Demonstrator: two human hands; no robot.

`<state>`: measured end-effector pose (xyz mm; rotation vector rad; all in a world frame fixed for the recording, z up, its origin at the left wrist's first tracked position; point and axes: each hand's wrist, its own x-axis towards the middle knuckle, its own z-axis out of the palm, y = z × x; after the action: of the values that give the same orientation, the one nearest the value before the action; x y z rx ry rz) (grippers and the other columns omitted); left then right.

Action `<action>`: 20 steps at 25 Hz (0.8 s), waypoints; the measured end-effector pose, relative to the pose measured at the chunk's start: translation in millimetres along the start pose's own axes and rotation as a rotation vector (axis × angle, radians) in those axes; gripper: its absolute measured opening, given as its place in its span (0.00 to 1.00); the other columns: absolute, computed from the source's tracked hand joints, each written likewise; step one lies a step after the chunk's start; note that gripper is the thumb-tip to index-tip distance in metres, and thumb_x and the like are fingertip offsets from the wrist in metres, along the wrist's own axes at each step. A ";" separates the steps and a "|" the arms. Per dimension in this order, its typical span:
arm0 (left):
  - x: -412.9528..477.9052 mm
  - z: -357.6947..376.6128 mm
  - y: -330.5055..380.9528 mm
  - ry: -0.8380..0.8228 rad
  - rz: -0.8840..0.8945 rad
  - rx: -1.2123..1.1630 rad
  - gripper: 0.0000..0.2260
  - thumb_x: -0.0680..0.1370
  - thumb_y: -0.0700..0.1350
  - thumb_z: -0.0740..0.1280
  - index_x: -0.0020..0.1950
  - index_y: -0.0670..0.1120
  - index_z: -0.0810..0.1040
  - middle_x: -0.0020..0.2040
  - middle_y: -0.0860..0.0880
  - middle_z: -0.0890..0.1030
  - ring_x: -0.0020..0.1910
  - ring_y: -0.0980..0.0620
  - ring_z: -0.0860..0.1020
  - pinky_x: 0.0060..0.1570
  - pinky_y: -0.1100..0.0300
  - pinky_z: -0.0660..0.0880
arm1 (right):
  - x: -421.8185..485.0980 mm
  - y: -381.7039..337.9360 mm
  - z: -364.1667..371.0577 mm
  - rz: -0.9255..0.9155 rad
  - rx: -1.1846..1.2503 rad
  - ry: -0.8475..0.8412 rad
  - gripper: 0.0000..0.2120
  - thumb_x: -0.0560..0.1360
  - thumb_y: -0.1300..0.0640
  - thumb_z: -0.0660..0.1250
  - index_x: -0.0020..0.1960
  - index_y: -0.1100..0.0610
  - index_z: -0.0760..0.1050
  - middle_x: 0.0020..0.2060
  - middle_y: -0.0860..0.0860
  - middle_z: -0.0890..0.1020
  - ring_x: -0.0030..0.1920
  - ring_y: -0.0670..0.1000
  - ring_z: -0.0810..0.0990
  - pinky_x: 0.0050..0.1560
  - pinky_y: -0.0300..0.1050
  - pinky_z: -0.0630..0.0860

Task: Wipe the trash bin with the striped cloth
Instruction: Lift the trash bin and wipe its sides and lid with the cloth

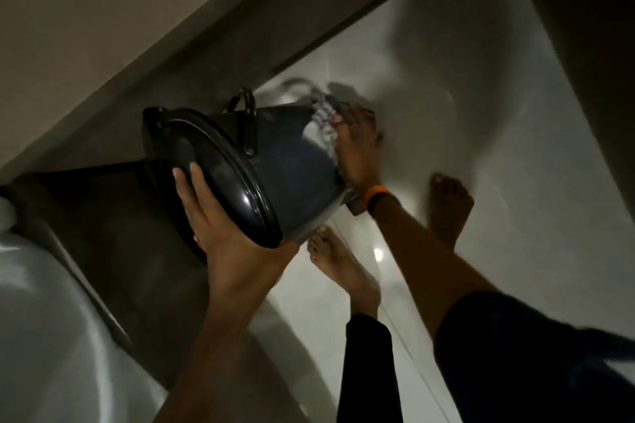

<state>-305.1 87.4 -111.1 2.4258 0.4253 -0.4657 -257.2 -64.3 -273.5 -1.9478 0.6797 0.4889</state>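
Note:
The dark blue trash bin [292, 161] is tipped on its side above the floor, its glossy black lid [213, 168] facing me and a black handle [249, 120] on top. My left hand [220, 227] grips the lid's rim from below and holds the bin up. My right hand [355, 148], with an orange band on the wrist, presses the striped cloth [321, 122] against the bin's side near its base. The cloth is white with faint coloured stripes and is blurred. Part of the cloth is hidden under my fingers.
My two bare feet [343, 268] stand on the pale glossy floor tiles [498, 148], just below the bin. A wall and dark skirting [206, 55] run diagonally behind the bin. A white rounded fixture [44, 302] sits at the lower left.

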 end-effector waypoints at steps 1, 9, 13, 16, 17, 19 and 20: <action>-0.1 -2.0 -3.6 0.000 0.022 0.000 0.64 0.54 0.63 0.72 0.84 0.47 0.46 0.86 0.47 0.43 0.82 0.56 0.45 0.81 0.38 0.51 | 14.7 8.4 -8.2 0.100 0.023 0.014 0.21 0.87 0.51 0.55 0.79 0.49 0.66 0.81 0.51 0.66 0.83 0.54 0.60 0.85 0.60 0.45; -0.5 -7.2 -33.9 -0.033 0.104 0.062 0.61 0.58 0.52 0.78 0.84 0.51 0.46 0.85 0.49 0.41 0.85 0.47 0.44 0.77 0.28 0.55 | -72.0 -47.4 18.3 -0.483 0.140 -0.166 0.23 0.83 0.51 0.59 0.79 0.47 0.65 0.80 0.46 0.68 0.82 0.53 0.62 0.84 0.57 0.57; -3.0 -6.0 -38.6 -0.073 0.130 0.071 0.60 0.57 0.51 0.76 0.83 0.57 0.46 0.83 0.62 0.36 0.85 0.47 0.42 0.76 0.28 0.58 | 18.3 -66.8 2.2 -0.141 -0.115 -0.218 0.16 0.86 0.53 0.57 0.62 0.60 0.79 0.62 0.61 0.83 0.64 0.63 0.80 0.67 0.58 0.75; -1.5 -7.9 -25.5 -0.064 0.087 0.019 0.59 0.58 0.59 0.75 0.83 0.57 0.47 0.82 0.63 0.37 0.85 0.46 0.45 0.75 0.28 0.59 | -36.7 -79.1 13.6 -0.250 0.208 -0.211 0.16 0.83 0.44 0.57 0.67 0.42 0.76 0.62 0.52 0.83 0.60 0.50 0.81 0.70 0.53 0.72; -1.8 -8.9 -23.5 -0.062 0.078 0.008 0.59 0.57 0.60 0.74 0.83 0.57 0.47 0.82 0.62 0.38 0.85 0.46 0.45 0.75 0.28 0.59 | -60.9 -75.4 15.9 -0.330 0.253 -0.227 0.18 0.82 0.42 0.57 0.71 0.35 0.71 0.64 0.48 0.81 0.61 0.46 0.79 0.71 0.55 0.70; -5.2 -9.8 -23.4 -0.063 0.077 -0.002 0.58 0.57 0.60 0.74 0.83 0.57 0.48 0.82 0.62 0.39 0.85 0.46 0.45 0.76 0.28 0.59 | -60.3 -49.8 15.9 -0.433 0.153 -0.204 0.22 0.82 0.46 0.59 0.76 0.41 0.68 0.71 0.51 0.77 0.70 0.50 0.76 0.77 0.58 0.67; -6.5 -9.9 -23.5 -0.067 0.070 -0.006 0.58 0.57 0.60 0.74 0.83 0.57 0.48 0.83 0.62 0.39 0.85 0.46 0.45 0.76 0.29 0.58 | -37.2 -38.9 13.4 -0.368 0.076 -0.148 0.23 0.83 0.49 0.59 0.77 0.50 0.69 0.74 0.54 0.76 0.75 0.54 0.73 0.80 0.57 0.65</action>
<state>-318.2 110.1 -113.1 2.4033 0.3111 -0.5130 -261.1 -28.7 -231.1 -1.8871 0.2334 0.3674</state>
